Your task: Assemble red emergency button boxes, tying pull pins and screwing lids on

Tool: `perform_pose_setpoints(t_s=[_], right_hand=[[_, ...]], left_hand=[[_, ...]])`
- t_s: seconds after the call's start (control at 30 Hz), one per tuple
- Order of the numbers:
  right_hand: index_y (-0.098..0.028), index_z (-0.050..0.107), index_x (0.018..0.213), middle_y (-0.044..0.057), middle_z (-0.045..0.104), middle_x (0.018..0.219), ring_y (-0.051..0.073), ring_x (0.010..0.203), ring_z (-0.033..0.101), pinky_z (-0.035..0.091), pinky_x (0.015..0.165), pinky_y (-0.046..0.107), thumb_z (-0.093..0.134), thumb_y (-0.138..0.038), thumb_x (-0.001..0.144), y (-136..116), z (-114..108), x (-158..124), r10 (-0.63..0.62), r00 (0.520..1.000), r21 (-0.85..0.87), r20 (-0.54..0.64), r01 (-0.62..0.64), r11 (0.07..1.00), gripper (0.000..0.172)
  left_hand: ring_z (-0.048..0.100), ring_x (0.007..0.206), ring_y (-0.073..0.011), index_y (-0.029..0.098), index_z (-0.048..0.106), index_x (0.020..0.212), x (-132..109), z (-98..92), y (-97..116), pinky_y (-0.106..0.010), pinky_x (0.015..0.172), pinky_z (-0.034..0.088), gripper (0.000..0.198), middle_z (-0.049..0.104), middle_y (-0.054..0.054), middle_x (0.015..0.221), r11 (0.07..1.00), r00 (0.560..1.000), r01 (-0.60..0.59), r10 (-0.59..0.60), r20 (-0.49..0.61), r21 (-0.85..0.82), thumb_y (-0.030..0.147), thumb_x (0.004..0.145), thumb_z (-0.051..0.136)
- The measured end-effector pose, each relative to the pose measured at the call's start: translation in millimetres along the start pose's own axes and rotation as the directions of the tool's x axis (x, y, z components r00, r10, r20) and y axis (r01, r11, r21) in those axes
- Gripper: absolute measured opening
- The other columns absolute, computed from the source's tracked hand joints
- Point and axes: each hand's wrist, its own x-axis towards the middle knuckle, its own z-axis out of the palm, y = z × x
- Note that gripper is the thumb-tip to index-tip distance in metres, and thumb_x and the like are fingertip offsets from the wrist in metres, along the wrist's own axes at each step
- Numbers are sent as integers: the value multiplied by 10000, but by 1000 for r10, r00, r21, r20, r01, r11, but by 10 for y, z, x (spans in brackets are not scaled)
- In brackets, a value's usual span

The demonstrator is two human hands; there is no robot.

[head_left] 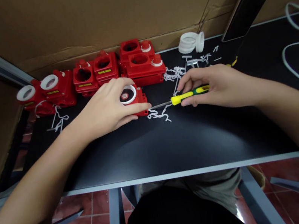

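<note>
Right now, the left hand (114, 104) spreads over a small red plastic box (140, 96) with a white ring (130, 102) on top, its fingers apart and clamped on the box. The right hand (219, 85) has its thumb and fingers closed on the handle of a yellow and dark green screwdriver (180, 98) with a thin metal shaft. The box sits near the middle of the flat black table top (173, 150), and a curly white cord (159, 115) lies just off its right side. To do this well, I think the box should be held firm so it can't slide, and any turn should be slow, with a light, straight push. One left finger is very near the tip, so a slip could poke it. The screwdriver points left, at the right side of the box. Its long axis runs left to right, with the handle end a bit farther away. I can't tell just what the tip touches. The ring faces up; the hand hides too much to tell the box's long axis.
</note>
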Motion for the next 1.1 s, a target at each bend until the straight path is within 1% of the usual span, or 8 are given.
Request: perform_pose_setpoints(t_s=[0.17,0.3,0.5,0.63,0.77,0.83,0.93,1.1], right_hand=[[-300,768,1117,68,867,1080,320,956,800,610,956,539,835,-684,959,31,11,2,-18,999,-49,29,19,999,421],[-291,794,1105,94,827,1174,317,974,764,616,919,510,899,-650,882,82,17,17,-114,993,-147,-21,110,983,436],[-296,777,1119,78,847,1111,327,997,780,603,914,509,893,-606,906,39,-23,-4,-75,997,-85,14,76,993,394],[-295,756,1167,44,845,970,297,878,777,565,868,483,833,-651,955,-19,-52,-22,-27,996,-71,83,32,997,421],[-282,738,1183,-3,775,775,254,717,725,533,825,453,699,-673,1044,-54,-46,-32,33,991,-86,133,-22,996,417],[-279,744,1197,15,799,849,256,744,730,542,818,451,712,-706,1027,-44,-26,-27,41,992,-91,120,-30,995,461],[-282,766,1153,66,819,1057,296,907,759,574,845,462,881,-706,874,-9,3,-11,-28,999,-129,35,32,991,520],[-285,755,1044,80,814,1050,306,917,756,582,841,476,888,-609,886,-13,-4,-23,-90,996,-151,-9,87,985,384]], left_hand=[[474,1668,-464,346,847,1444,-40,12,97,-696,1369,430,341,495,-120,1819,999,999,-44,45,-22,26,355,1179,632],[401,1710,-506,338,847,1466,-108,45,85,-768,1381,384,375,359,-122,1899,985,989,-143,147,-35,95,208,1152,689],[305,1745,-506,380,788,1535,-167,50,123,-810,1377,368,429,296,-102,1895,988,992,-120,122,-12,97,215,1149,696],[254,1755,-497,405,744,1562,-185,29,157,-830,1390,315,422,293,-88,1878,997,998,-65,65,8,30,309,1152,729],[209,1755,-545,417,806,1462,-195,-14,165,-873,1370,289,476,194,-50,1895,988,988,-150,149,35,41,120,1096,734],[230,1735,-556,395,820,1451,-192,-29,171,-878,1361,305,514,191,-61,1890,986,987,-161,160,30,43,59,1073,726],[262,1717,-551,394,850,1417,-183,-32,185,-886,1332,332,500,232,-88,1854,987,987,-159,158,27,28,51,1097,674],[269,1699,-538,440,868,1396,-174,-17,203,-893,1288,363,541,244,-106,1814,991,991,-129,128,23,24,49,1113,624]])
